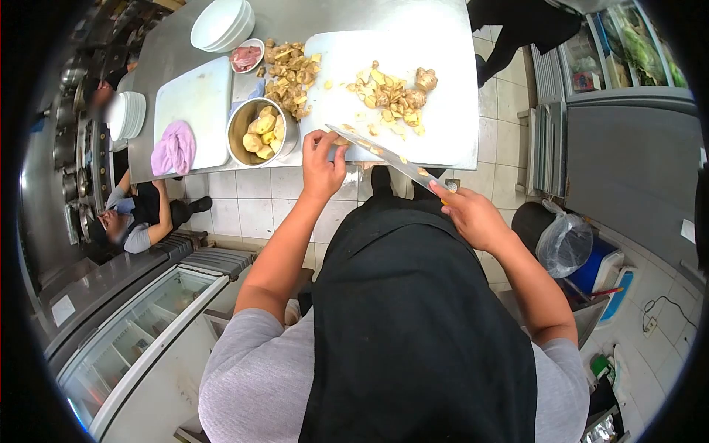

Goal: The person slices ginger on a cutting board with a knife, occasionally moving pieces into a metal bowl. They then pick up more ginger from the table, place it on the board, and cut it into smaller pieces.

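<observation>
My right hand (473, 214) is closed around the handle of a large kitchen knife (391, 157), its blade pointing left and flecked with bits of ginger. At the front edge of the white cutting board (450, 136), my left hand (323, 162) pinches a piece of ginger (341, 140) beside the blade tip. Ginger pieces and peel (388, 96) lie on the board, along with an unpeeled ginger root (425, 79). Left of the board stands a metal pot (291, 140) holding several peeled yellow pieces (264, 135). A heap of brown peelings (289, 77) lies behind it.
A second cutting board (196, 100) carries a pink cloth (173, 148). White bowls (219, 26), a dish of raw meat (246, 57) and stacked plates (127, 116) are around the steel table (166, 55). Another person (151, 218) is at the left; another person's legs (509, 37) stand at the upper right.
</observation>
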The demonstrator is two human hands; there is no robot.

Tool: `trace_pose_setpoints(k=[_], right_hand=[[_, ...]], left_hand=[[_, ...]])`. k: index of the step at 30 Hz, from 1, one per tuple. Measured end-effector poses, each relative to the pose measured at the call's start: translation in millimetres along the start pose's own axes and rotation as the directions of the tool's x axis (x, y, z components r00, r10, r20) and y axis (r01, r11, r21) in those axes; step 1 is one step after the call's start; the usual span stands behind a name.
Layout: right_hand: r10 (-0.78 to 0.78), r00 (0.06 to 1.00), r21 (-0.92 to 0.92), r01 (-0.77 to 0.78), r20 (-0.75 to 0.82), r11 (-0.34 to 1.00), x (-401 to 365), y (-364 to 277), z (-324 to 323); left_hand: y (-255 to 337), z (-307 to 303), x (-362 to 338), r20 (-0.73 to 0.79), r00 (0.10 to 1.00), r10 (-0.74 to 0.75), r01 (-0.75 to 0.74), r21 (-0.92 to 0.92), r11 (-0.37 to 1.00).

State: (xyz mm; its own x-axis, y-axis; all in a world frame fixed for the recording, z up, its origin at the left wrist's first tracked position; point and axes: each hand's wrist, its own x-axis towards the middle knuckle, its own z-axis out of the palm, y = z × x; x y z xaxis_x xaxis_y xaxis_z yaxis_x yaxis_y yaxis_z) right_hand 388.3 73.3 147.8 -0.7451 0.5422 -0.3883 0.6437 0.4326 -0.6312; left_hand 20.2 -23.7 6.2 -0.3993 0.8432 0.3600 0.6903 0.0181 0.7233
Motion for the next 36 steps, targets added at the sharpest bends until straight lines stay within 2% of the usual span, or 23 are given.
trace_pose_setpoints(k=[8, 13, 15, 16, 18, 19, 20, 23, 24, 26, 31, 36], right_hand=[[-0.021, 0.999, 0.066, 0.019, 0.025, 0.998, 10.4, 2.1, 6.5], [-0.051, 0.999, 0.115, 0.050, 0.005, 0.992, 61.5, -2.1, 27.5], [0.011, 0.998, 0.293, -0.029, 0.064, 0.956, 90.1, -7.4, 33.2], [0.014, 0.998, 0.298, -0.030, 0.056, 0.954, 101.3, -1.3, 35.6], [0.131, 0.951, 0.615, -0.283, 0.282, 0.736, 118.5, 3.7, 33.5], [0.100, 0.975, 0.558, -0.196, 0.198, 0.807, 113.8, -1.4, 34.9], [0.096, 0.976, 0.557, -0.192, 0.197, 0.808, 106.7, -4.3, 33.8], [-0.031, 0.999, 0.221, 0.033, -0.012, 0.975, 72.7, -4.3, 30.9], [-0.031, 1.000, 0.218, 0.031, -0.003, 0.975, 60.1, -3.4, 26.6], [-0.001, 1.000, 0.048, 0.000, 0.011, 0.999, 37.7, -9.3, 9.4], [0.010, 0.999, 0.023, -0.011, 0.030, 1.000, 5.5, -8.3, -4.3], [-0.001, 1.000, 0.052, 0.000, 0.010, 0.999, 11.5, -5.6, 5.1]], left_hand=[[-2.3, -0.1, -0.2, 0.004, 1.000, 0.000, 0.000, -0.001, 1.000], [-4.0, -0.9, -1.0, 0.018, 0.999, 0.050, -0.051, 0.030, 0.998], [-5.5, -1.7, -0.4, 0.011, 0.997, 0.077, -0.077, 0.029, 0.997], [-5.7, -1.9, -1.1, 0.005, 0.995, 0.097, -0.097, 0.025, 0.995], [-4.3, -2.1, -2.0, 0.008, 0.994, 0.112, -0.112, 0.033, 0.993], [-5.1, -2.6, -0.8, 0.004, 0.993, 0.115, -0.115, 0.047, 0.992], [-8.0, -3.2, 0.8, 0.000, 0.993, 0.115, -0.115, 0.050, 0.992], [-8.9, -2.5, -0.1, 0.007, 0.988, 0.154, -0.154, 0.074, 0.985], [-3.5, -5.2, 3.7, 0.047, 0.991, 0.129, -0.132, 0.071, 0.989], [-2.5, -7.6, 3.3, 0.085, 0.992, 0.097, -0.103, 0.072, 0.992], [-5.3, -4.7, 0.3, 0.078, 0.992, 0.100, -0.107, 0.091, 0.990], [-6.4, -2.9, -2.2, 0.080, 0.990, 0.117, -0.124, 0.088, 0.988]])
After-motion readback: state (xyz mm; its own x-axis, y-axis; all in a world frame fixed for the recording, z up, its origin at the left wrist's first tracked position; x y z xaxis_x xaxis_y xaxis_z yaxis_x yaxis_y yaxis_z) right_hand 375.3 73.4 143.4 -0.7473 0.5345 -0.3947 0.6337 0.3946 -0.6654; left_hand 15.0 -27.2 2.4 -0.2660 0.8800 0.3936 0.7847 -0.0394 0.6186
